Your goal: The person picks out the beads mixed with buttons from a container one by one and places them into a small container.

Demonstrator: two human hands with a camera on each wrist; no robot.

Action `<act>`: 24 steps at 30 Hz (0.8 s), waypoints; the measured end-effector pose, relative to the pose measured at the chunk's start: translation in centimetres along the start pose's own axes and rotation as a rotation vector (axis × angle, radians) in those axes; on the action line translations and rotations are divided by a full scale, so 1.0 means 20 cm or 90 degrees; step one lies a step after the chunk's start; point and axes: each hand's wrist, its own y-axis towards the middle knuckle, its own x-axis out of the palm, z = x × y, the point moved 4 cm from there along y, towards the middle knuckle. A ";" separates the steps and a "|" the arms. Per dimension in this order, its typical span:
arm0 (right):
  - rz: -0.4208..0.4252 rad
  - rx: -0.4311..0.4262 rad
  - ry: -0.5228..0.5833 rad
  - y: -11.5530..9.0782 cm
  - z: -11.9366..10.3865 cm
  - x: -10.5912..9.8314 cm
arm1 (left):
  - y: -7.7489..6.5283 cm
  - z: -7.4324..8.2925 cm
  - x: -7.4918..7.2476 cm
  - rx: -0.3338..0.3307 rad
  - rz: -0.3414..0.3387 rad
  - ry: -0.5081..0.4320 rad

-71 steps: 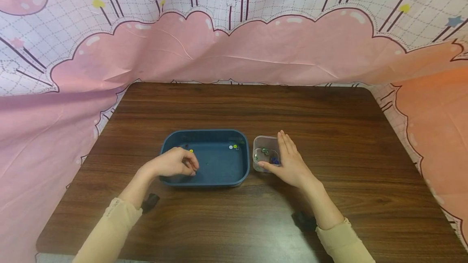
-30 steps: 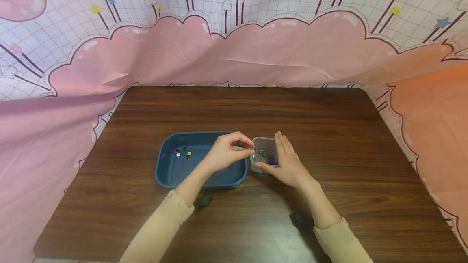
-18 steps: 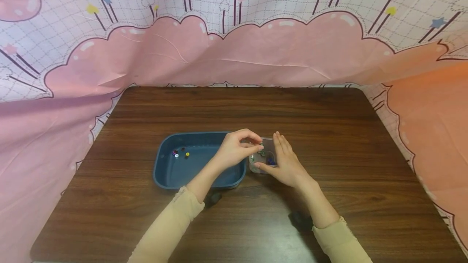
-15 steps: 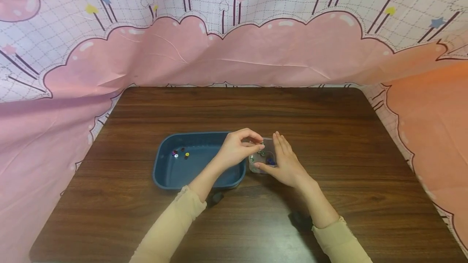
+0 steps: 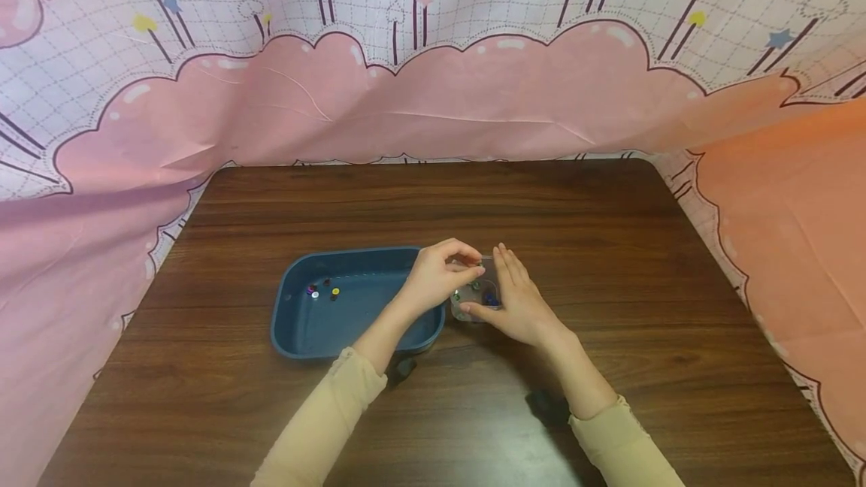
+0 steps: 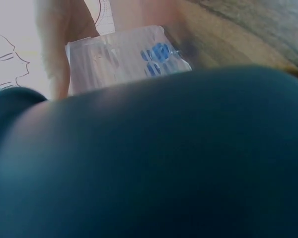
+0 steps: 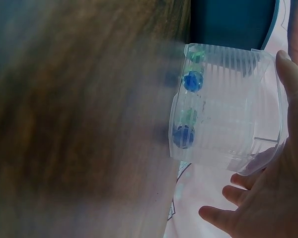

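My left hand (image 5: 431, 278) is over the near rim area of a small clear plastic box (image 5: 467, 312), pinching a tiny green bead between thumb and forefinger; the fingertips mostly cover it. Inside the box lie several green beads (image 5: 476, 285) and blue beads (image 7: 193, 81). My right hand (image 5: 524, 312) steadies this box with straight fingers along its right side and the thumb at its near rim. In the right wrist view the thumb touches the rim and the other fingers spread beside the wall. Left of the box stands a dark blue tray (image 5: 352, 250).
In the tray's left end lie small pieces: a yellow one (image 5: 335, 291), a white one (image 5: 315, 294) and several dark or purple ones. The left forearm hides its right part. Both containers stand on a brown wooden table (image 5: 609, 246), with a patterned curtain (image 5: 473, 111) behind.
The left hand has moved right from inside the tray to over the clear box, bringing the green bead. The right hand has stayed at the box. The whole view has shifted slightly left.
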 end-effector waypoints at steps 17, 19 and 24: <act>0.000 -0.008 -0.004 0.00 0.00 0.00 | 0.01 0.04 0.01 0.006 0.017 -0.007; -0.002 -0.007 -0.005 0.00 0.00 0.00 | 0.01 0.04 0.00 0.005 0.019 -0.007; -0.004 -0.006 -0.005 0.00 -0.01 0.00 | 0.00 0.04 0.00 -0.005 0.021 -0.015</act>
